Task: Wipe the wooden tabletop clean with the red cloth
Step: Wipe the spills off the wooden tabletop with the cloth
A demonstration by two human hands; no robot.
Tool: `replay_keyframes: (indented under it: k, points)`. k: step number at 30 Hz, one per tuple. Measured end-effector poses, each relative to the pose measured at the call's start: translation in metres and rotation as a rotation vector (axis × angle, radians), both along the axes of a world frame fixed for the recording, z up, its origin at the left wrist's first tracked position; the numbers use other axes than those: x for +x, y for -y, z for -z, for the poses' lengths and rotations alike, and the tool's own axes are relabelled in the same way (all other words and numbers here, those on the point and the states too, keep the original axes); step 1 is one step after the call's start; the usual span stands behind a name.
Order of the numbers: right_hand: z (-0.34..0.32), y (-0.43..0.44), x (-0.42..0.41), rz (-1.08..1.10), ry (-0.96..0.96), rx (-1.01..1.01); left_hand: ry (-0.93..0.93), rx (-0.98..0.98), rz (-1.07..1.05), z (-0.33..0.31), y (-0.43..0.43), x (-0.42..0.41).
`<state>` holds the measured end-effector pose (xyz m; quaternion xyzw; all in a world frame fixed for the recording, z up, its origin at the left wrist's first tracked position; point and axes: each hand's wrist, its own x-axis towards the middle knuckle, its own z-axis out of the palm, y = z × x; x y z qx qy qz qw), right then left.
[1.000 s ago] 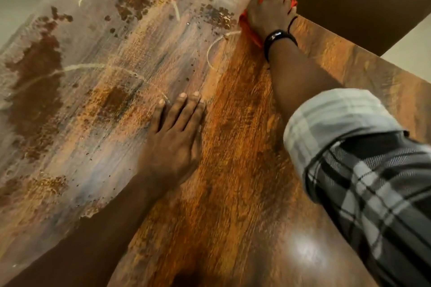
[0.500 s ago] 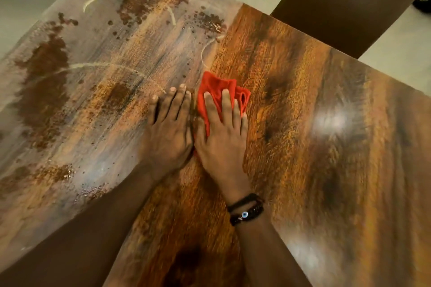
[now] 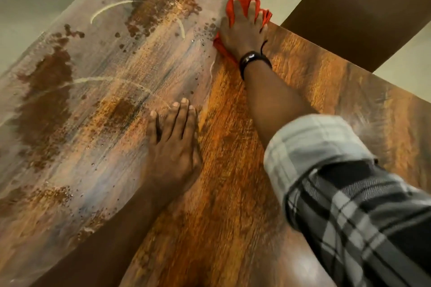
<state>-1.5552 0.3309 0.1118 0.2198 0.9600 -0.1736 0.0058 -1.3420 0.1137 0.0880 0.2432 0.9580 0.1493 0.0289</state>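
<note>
Spread fingers of the right hand [image 3: 243,30] pin the limp red cloth [image 3: 222,45] (best bunched under the palm), left hand [image 3: 172,147] flat, empty.

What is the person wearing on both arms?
The right arm has a rolled-up plaid sleeve, black, grey and white, its cuff paler. By the right hand sits a black wristband with a thin cord. The left hand and forearm are bare.
</note>
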Motion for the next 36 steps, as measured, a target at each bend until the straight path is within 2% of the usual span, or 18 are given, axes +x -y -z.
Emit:
replay_keyframes:
  k: [3, 7, 10, 14, 15, 17, 21, 24, 28, 36]
  points:
    - [-0.002, 0.002, -0.001, 0.006, -0.007, 0.001, -0.011, -0.016, 0.01, -0.001, 0.001, 0.0]
    - [-0.002, 0.027, 0.056, -0.076, 0.007, 0.004, 0.042, 0.047, -0.003, -0.01, 0.002, 0.004]
    - [0.002, 0.062, 0.121, -0.138, -0.022, 0.006, 0.079, 0.23, -0.075, -0.014, 0.003, -0.001]
    - [0.004, 0.113, 0.227, -0.185, -0.05, 0.012, 0.134, 0.593, -0.196, -0.021, 0.021, 0.006]
    - [0.004, 0.127, 0.255, -0.194, -0.061, 0.024, 0.136, 0.616, -0.203, -0.022, 0.031, 0.014]
    - [0.004, 0.155, 0.31, -0.19, -0.073, 0.03, 0.113, 0.527, -0.185, -0.023, 0.058, 0.038]
    - [-0.003, 0.217, 0.419, -0.211, -0.02, -0.014, -0.002, 0.219, -0.073, -0.028, 0.121, 0.086]
    - [-0.004, 0.239, 0.468, -0.261, 0.035, 0.027, -0.018, 0.087, -0.064, -0.031, 0.158, 0.107]
    - [0.0, 0.222, 0.439, -0.228, 0.019, 0.085, -0.037, -0.037, 0.011, -0.022, 0.185, 0.123]
    - [0.007, 0.144, 0.276, -0.15, 0.02, 0.072, -0.074, -0.079, -0.001, -0.015, 0.183, 0.121]
